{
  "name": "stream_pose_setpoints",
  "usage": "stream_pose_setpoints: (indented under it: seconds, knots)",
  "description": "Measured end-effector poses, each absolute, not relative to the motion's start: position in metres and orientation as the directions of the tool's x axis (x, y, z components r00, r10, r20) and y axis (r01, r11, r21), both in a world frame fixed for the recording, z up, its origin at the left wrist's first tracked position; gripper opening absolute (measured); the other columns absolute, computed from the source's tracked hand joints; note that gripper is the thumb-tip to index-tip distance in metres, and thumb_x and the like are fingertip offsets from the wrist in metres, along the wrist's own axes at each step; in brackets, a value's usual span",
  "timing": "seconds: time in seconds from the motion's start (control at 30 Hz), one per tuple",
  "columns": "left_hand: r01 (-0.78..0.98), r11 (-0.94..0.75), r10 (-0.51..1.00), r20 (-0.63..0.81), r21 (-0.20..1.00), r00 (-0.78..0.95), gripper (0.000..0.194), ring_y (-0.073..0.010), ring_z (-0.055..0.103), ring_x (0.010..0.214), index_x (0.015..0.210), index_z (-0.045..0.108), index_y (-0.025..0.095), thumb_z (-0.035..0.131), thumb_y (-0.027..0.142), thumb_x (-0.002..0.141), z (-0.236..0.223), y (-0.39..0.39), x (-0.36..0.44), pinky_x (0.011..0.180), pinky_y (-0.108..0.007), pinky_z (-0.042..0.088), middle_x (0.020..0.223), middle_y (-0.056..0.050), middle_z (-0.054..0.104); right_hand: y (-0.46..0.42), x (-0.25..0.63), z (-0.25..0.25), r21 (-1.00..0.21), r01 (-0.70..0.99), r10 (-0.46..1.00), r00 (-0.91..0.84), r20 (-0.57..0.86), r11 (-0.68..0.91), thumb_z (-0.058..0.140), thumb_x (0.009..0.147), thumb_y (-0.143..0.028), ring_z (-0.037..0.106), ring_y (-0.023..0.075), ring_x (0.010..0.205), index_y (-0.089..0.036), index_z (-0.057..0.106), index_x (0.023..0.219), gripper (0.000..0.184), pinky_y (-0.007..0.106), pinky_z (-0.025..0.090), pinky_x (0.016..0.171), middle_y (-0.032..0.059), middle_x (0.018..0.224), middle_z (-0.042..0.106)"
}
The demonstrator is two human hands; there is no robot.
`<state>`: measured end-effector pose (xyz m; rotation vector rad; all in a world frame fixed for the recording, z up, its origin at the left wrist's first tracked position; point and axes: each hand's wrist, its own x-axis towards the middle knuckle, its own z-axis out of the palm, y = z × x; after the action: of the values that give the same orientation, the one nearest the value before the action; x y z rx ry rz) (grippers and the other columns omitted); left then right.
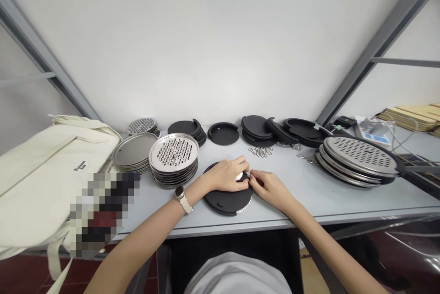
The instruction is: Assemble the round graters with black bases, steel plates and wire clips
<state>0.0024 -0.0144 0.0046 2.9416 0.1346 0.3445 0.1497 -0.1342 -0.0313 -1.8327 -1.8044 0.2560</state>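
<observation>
A black round plate lies on the table in front of me, a thin silvery rim showing at its lower right. My left hand is closed over its upper part, pressing on it with curled fingers. Between thumb and fingers a small white patch shows; I cannot tell what it is. At the plate's right edge my right hand is closed in a pinch, its fingertips close to my left ones. Whatever it pinches is too small to make out. Left of the plate stands a stack of metal grater discs.
Plain metal discs are stacked beside a cream bag at left. Black round holders line the back. Wire hooks lie before them. Larger grater discs are piled at right. The table's front edge runs near my forearms.
</observation>
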Motion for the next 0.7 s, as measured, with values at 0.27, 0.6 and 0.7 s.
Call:
stream_pose_setpoints:
  seconds: [0.27,0.6,0.7]
  knots:
    - [0.045,-0.972,0.1,0.233,0.233,0.967,0.016,-0.0144,0.054,0.071,0.091,0.049,0.019,0.053,0.03,0.08,0.0039,-0.0133,0.0034,0.062,-0.026,0.041,0.096,-0.002,0.052,-0.1348,0.1491,-0.0309,-0.496,0.867,0.968,0.087,0.237,0.043,0.035,0.091,-0.026,0.046,0.0137,0.051,-0.021,0.037,0.063,0.028,0.024,0.029,0.053,-0.0016,0.055,0.049]
    - [0.04,-0.967,0.099,0.224,0.253,0.97,0.015,-0.0148,0.054,0.072,0.091,0.049,0.02,0.053,0.029,0.079,0.0047,-0.0125,0.0035,0.061,-0.027,0.041,0.096,-0.002,0.052,-0.1343,0.1472,-0.0295,-0.5,0.866,0.962,0.107,0.251,0.034,0.036,0.09,-0.026,0.045,0.0135,0.049,-0.021,0.041,0.064,0.027,0.023,0.029,0.051,-0.0013,0.054,0.051]
    - [0.054,-0.966,0.109,0.207,0.254,0.972,0.015,-0.0147,0.054,0.07,0.09,0.049,0.02,0.053,0.03,0.08,0.0058,-0.0134,0.0034,0.061,-0.028,0.041,0.095,-0.002,0.052,-0.1344,0.1464,-0.0303,-0.52,0.854,0.956,0.137,0.26,0.019,0.036,0.09,-0.027,0.045,0.0136,0.048,-0.022,0.043,0.069,0.023,0.023,0.03,0.051,-0.0019,0.056,0.051]
